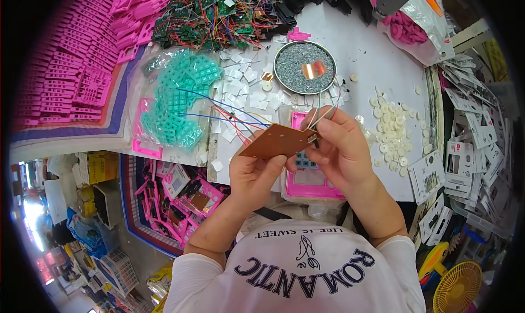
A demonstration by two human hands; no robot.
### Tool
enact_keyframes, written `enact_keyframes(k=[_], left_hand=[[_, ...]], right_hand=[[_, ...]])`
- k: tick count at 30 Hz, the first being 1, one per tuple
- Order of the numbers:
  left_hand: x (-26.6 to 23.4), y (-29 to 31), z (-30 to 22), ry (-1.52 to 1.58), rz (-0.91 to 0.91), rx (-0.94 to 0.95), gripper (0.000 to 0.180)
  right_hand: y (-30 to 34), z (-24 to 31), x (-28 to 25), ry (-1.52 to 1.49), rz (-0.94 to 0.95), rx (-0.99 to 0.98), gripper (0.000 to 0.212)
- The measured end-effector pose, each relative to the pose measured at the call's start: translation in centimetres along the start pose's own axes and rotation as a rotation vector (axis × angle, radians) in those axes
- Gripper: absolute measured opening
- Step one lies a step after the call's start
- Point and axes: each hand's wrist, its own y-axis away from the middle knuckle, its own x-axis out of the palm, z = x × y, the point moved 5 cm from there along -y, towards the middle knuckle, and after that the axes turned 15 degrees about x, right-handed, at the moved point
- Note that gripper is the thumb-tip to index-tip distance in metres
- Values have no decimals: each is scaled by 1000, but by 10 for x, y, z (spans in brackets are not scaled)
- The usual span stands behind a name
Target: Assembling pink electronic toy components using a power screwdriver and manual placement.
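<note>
I see both hands at work near the middle of the view, fingers bent in rather than spread. The left hand (253,177), at the board's 7 o'clock, grips the brown board (276,141), its thumb laid over the lower edge and its other fingers mostly hidden beneath. The right hand (339,143), at the board's 3 o'clock, is nearly closed, thumb and fingertips bunched at the board's right edge; I cannot tell whether they pinch the board or a wire there. The board tilts, its plain face towards me, with wires (205,116) trailing off towards 10 o'clock and others rising by the right hand.

From the board, a pink frame (314,191) lies at 5 o'clock under the hands, a round dish (275,67) of grey grains at 1, teal rubber keypads (183,89) at 10, and white discs (392,128) at 3.
</note>
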Motion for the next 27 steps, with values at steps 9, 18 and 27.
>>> enact_keyframes(k=[9,18,27], left_hand=[[-8,-21,-20,-534,360,-246,48],[-19,-7,-31,-478,328,137,13],[-10,19,-30,-310,332,-132,16]], right_hand=[[-12,-14,-1,277,187,311,6],[61,6,-30,513,-345,20,14],[225,80,-71,1624,-1141,14,69]])
